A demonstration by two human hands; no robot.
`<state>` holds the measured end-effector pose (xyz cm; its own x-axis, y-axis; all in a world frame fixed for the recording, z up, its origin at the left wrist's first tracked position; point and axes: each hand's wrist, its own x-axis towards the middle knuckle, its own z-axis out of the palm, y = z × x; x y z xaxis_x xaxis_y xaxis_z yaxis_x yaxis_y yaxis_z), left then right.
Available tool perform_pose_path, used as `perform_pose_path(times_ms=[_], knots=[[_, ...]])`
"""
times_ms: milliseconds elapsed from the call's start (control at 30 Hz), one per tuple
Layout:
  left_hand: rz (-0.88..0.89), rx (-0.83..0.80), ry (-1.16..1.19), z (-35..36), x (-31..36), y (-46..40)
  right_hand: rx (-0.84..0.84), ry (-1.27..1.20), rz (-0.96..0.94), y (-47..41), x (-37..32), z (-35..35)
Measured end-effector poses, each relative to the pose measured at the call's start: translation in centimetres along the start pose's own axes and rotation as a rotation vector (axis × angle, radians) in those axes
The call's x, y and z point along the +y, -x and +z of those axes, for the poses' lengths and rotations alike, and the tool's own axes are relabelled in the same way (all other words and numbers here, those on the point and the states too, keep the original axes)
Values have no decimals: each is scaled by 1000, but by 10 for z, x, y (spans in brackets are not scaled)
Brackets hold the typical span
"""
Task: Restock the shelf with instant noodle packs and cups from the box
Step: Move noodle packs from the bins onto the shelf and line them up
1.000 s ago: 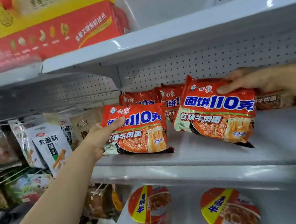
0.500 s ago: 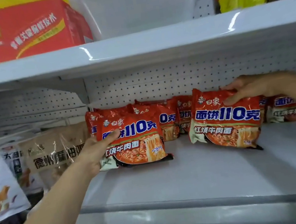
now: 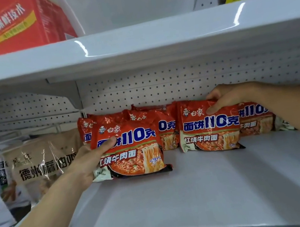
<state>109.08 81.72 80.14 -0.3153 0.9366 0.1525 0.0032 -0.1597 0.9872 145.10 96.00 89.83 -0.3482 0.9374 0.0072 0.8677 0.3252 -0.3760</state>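
A person's left hand (image 3: pixel 87 165) grips one red noodle pack (image 3: pixel 131 151) and the right hand (image 3: pixel 229 99) pinches another pack (image 3: pixel 209 133), both standing on the white shelf (image 3: pixel 195 190) before a back row of packs (image 3: pixel 165 130).

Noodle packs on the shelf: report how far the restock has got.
Done: a back row of red packs stands against the pegboard. In hand: the left hand grips one front pack, the right hand another. Left: the shelf front is bare; no cups visible here.
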Motion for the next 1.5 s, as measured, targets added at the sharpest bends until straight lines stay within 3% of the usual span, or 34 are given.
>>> perform_pose_path(times_ms=[467, 600, 700, 833, 933, 1000, 1067, 1133, 1200, 1300, 1500], knots=[[-9, -4, -29, 9, -1, -9, 149, -8, -111, -33, 9, 25], [-8, -26, -40, 18, -3, -7, 423, 369, -125, -32, 11, 34], [-25, -36, -32, 26, -4, -5, 534, 470, -118, -31, 7, 41], [-32, -42, -29, 39, -3, 0, 657, 444, -139, -26, 5, 44], [-39, -45, -20, 50, -3, 5, 873, 219, -328, -5, 1, 47], [-37, -38, -22, 60, -4, 6, 788, -77, -358, 16, -7, 53], [-34, -30, -9, 76, -4, 10, 487, -313, -234, 39, -13, 62], [-33, -24, 25, 96, -3, 12, 169, -411, -90, 59, -8, 69], [-36, -36, 28, 114, -3, 12, 18, -447, -56, 69, 4, 74], [-36, -83, 20, 150, -2, 13, 27, -548, -44, 83, 29, 70], [-44, -164, 69, 228, -1, 12, 229, -746, 57, 101, 88, 44]])
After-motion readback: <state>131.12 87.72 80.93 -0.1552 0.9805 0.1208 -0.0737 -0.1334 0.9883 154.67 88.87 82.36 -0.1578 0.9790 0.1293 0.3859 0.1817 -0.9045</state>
